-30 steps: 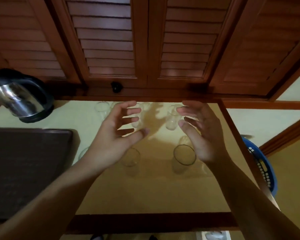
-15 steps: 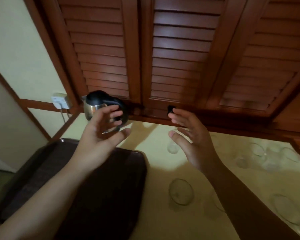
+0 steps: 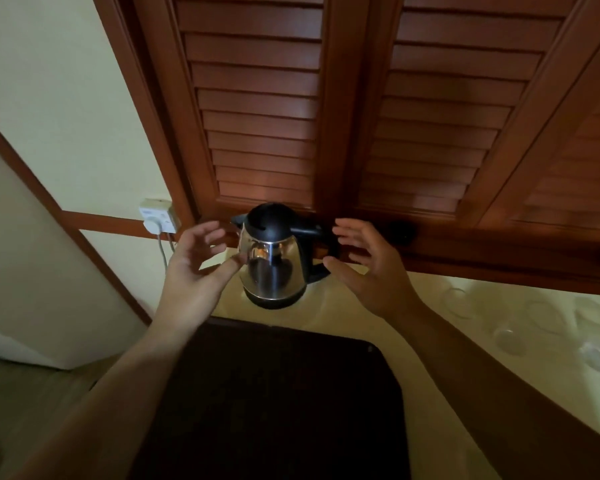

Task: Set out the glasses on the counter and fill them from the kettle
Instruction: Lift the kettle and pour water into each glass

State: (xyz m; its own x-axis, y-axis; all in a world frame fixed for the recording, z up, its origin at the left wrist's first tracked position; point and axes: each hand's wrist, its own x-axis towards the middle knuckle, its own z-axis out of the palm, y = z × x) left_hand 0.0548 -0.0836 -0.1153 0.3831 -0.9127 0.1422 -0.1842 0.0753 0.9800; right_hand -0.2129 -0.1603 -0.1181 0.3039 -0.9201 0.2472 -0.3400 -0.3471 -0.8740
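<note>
A steel kettle with a black lid stood upright on the counter; clear glasses clustered far right.

Left hand: forearm extended from near left, palm facing right, fingers loosely spread, holding nothing. Right hand: forearm extended from near right, palm facing left, fingers relaxed, holding nothing.

Kettle between two spread hands
</note>
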